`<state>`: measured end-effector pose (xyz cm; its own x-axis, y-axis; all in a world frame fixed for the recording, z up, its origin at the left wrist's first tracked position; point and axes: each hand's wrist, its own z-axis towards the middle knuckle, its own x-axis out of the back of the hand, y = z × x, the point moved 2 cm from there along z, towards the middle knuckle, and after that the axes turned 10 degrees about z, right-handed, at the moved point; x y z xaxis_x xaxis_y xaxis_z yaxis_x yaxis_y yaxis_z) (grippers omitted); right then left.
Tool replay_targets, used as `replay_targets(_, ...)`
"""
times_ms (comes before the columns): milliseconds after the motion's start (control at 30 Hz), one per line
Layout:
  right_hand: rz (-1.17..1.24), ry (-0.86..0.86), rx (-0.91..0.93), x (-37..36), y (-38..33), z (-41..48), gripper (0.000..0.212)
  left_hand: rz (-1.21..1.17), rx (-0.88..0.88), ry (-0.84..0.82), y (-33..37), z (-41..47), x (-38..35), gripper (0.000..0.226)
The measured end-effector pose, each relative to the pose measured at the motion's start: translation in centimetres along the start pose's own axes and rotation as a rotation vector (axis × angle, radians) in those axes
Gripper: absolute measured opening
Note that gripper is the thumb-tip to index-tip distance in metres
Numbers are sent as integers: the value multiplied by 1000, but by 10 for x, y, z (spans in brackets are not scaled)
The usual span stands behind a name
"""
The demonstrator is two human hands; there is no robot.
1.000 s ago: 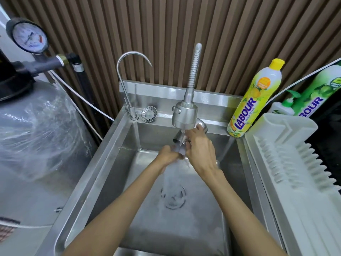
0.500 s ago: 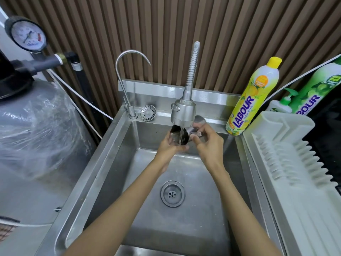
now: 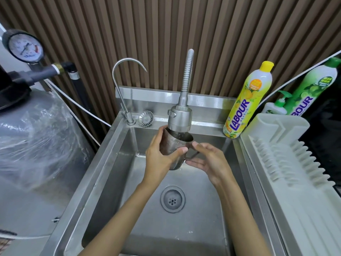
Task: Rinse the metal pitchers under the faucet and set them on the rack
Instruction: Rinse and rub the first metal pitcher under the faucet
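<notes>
Head view: steel sink (image 3: 114, 178) against slatted wall (image 3: 166, 34), left grip (image 3: 158, 154) round metal pitcher (image 3: 173, 145), right grip (image 3: 210, 161) pinching its handle (image 3: 194, 154).

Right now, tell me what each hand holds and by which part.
The left hand grips the metal pitcher round its body; the right hand pinches its handle between thumb and fingers.

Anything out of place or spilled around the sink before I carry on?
One oddity: a sink strainer sits loose on the back ledge beside the thin gooseneck tap, not in the drain. The pitcher is held mouth-up by the left hand; no spill or damage shows.
</notes>
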<state>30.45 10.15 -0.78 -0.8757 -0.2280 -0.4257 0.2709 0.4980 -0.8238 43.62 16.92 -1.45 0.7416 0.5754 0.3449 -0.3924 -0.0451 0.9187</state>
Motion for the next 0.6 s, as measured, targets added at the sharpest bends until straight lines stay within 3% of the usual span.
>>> replay_targets(167, -224, 127, 350, -4, -10, -7, 18, -122, 93, -193, -11, 6, -5, 70)
replay_targets(267, -202, 110, 446, -11, -9, -7, 24, -201, 90, -162, -10, 7, -7, 67)
replay_targets(433, 262, -159, 246, -16, 3, 3, 23, -40, -81, 9, 10, 11, 7, 87)
replay_targets(500, 284, -188, 164, -15, 5, 3, 17, 30, -128, 23, 21, 9, 13, 84)
replay_targets(600, 148, -131, 138, -14, 1, -1, 11, 82, -46, 66, 20, 1, 13, 86)
